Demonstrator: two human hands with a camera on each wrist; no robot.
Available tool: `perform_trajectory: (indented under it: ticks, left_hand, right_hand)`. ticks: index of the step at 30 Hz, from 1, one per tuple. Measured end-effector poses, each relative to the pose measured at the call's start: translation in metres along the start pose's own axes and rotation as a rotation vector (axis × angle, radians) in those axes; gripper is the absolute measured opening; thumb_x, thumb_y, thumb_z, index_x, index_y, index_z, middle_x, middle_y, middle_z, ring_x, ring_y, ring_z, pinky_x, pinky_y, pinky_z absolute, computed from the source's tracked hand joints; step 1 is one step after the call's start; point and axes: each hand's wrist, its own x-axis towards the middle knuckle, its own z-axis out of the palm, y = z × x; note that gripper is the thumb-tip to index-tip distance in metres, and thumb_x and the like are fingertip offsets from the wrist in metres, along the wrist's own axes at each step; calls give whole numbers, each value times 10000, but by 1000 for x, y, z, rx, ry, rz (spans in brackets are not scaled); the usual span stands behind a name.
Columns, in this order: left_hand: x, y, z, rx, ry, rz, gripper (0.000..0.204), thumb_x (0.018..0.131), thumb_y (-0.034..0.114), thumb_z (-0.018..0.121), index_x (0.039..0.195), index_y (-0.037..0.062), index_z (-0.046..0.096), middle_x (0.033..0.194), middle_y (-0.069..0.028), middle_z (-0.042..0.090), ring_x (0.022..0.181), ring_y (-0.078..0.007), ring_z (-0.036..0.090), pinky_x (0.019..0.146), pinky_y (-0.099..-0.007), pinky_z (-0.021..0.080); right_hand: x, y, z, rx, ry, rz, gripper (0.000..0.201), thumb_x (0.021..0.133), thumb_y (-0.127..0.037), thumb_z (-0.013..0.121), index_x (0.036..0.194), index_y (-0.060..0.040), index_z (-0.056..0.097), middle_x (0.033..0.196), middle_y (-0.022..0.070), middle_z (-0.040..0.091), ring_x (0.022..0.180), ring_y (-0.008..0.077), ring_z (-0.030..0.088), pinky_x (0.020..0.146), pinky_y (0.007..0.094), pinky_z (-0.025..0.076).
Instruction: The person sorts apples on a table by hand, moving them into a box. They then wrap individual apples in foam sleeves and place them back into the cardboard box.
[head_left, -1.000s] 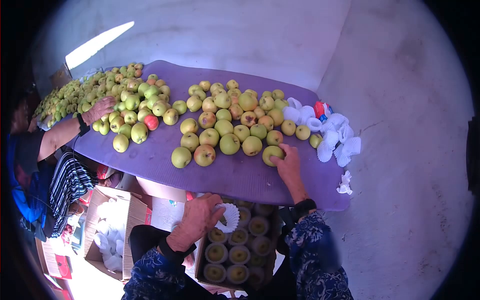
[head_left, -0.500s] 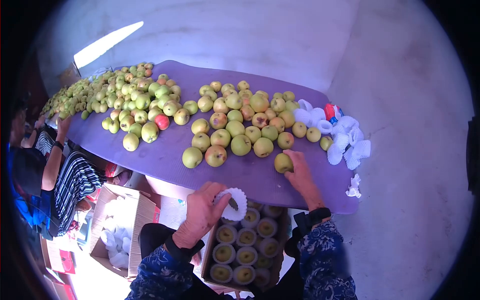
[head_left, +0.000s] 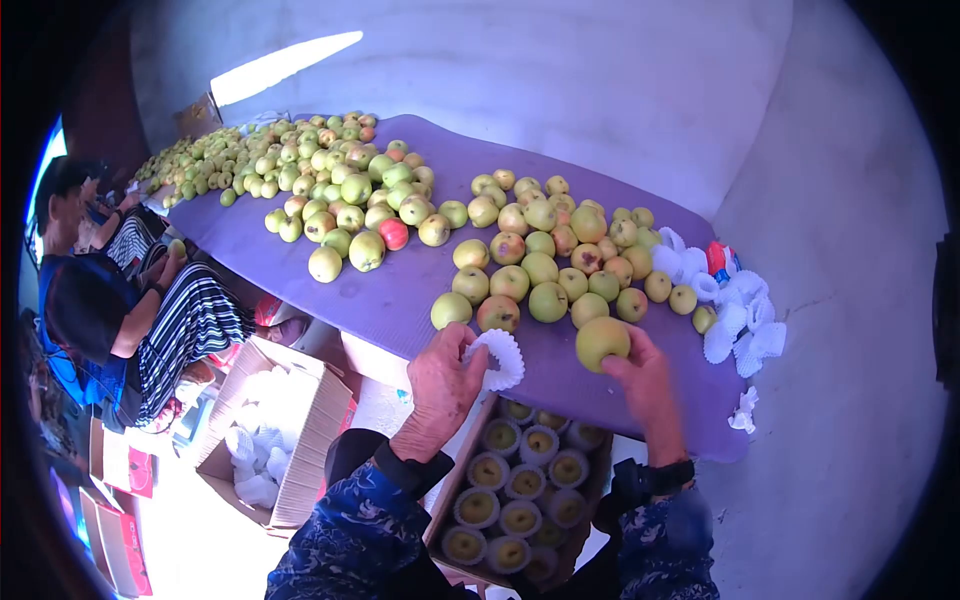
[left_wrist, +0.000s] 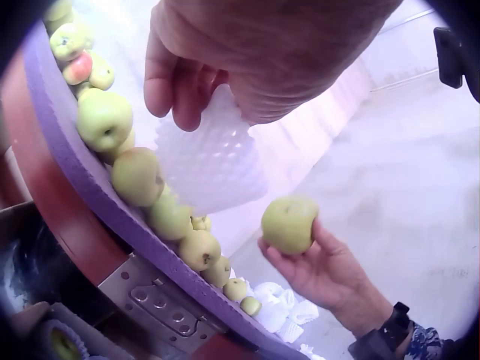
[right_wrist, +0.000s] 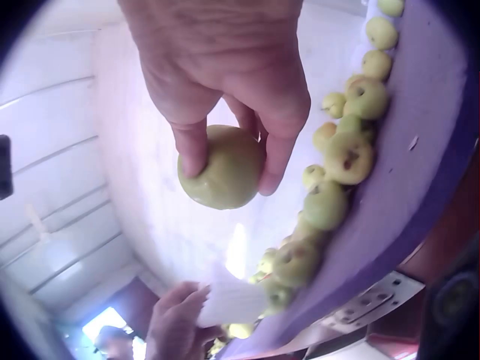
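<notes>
My right hand [head_left: 640,365] grips a yellow-green apple [head_left: 602,341] and holds it lifted just above the purple mat [head_left: 400,290]; the same apple [right_wrist: 221,166] fills my fingers in the right wrist view and shows as the apple [left_wrist: 289,223] in the left wrist view. My left hand [head_left: 445,375] pinches a white foam net sleeve [head_left: 497,358], seen close as the sleeve [left_wrist: 210,157], at the mat's near edge. Many loose apples [head_left: 545,255] lie on the mat beyond both hands.
Below the mat's edge a cardboard box [head_left: 525,490] holds several apples in foam nets. A pile of white nets [head_left: 735,315] lies at the mat's right end. Another open box [head_left: 275,430] with nets stands left. People [head_left: 110,290] stand along the left side.
My right hand has lifted the apple off the mat and brought it toward the left hand. The left hand has raised the foam net up to the mat's edge.
</notes>
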Motion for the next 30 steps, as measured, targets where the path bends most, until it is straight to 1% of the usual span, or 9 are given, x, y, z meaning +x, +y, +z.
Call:
perform_trajectory:
  ticks: [3,6,9,12,15,19,21,25,30]
  left_hand:
    - [-4,5,6,55,-1,60,178,787,142,674,890,75,545,772,-106,602,691,-298,615,585,-387,469]
    - [-8,8,14,62,-3,124,179,796,140,673,899,74,543,813,-114,609,714,-314,619,590,-392,473]
    - [-8,11,18,28,-21,167,185,803,140,678,911,70,545,840,-123,614,728,-324,620,600,-396,478]
    - [-7,11,22,-40,-37,173,190,805,132,688,915,61,550,838,-125,615,707,-311,616,602,-385,479]
    - [-5,9,28,-169,-52,111,179,798,111,696,903,50,566,810,-114,609,667,-272,598,591,-357,474]
    - [-2,1,28,-328,-143,-30,151,795,87,694,907,42,603,770,-102,596,637,-222,565,581,-320,461]
    - [-2,-6,30,-376,-193,-2,165,790,79,692,932,44,615,780,-103,591,641,-226,563,586,-319,459]
    - [-2,-3,24,-254,-211,135,197,780,70,684,966,45,625,800,-104,577,652,-234,567,603,-328,460]
    - [-5,7,19,-124,-285,126,233,773,64,657,1005,57,636,796,-103,564,660,-254,577,615,-344,465]
  right_hand:
    - [-16,-17,29,118,-180,9,576,749,-9,701,1279,-1,476,1199,87,571,1097,186,564,958,311,439]
    - [-26,-23,54,149,-320,-7,582,728,-29,727,1266,-10,505,1277,111,513,1167,198,516,1008,331,394]
    - [-21,-11,60,-336,-316,-295,592,689,-86,773,1230,-9,548,1380,141,411,1264,212,428,1067,359,328]
    - [-14,-3,55,-245,-318,-226,605,655,-146,802,1198,-1,578,1437,154,334,1320,220,357,1091,377,288]
    - [-7,6,48,4,-377,-80,615,660,-145,795,1213,1,569,1439,150,344,1315,221,370,1077,367,310]
    - [-9,5,45,-36,-384,22,586,678,-104,773,1214,-6,557,1367,129,424,1243,226,448,1046,352,353]
    - [-13,3,46,15,-362,135,574,683,-89,763,1209,-4,551,1306,115,476,1193,227,491,1027,346,376]
    - [-15,7,47,-56,-293,79,550,699,-77,752,1197,13,537,1212,90,517,1139,210,522,981,336,420]
    - [-12,20,48,-51,-184,-37,535,717,-78,747,1193,29,527,1218,88,489,1144,204,517,960,326,453]
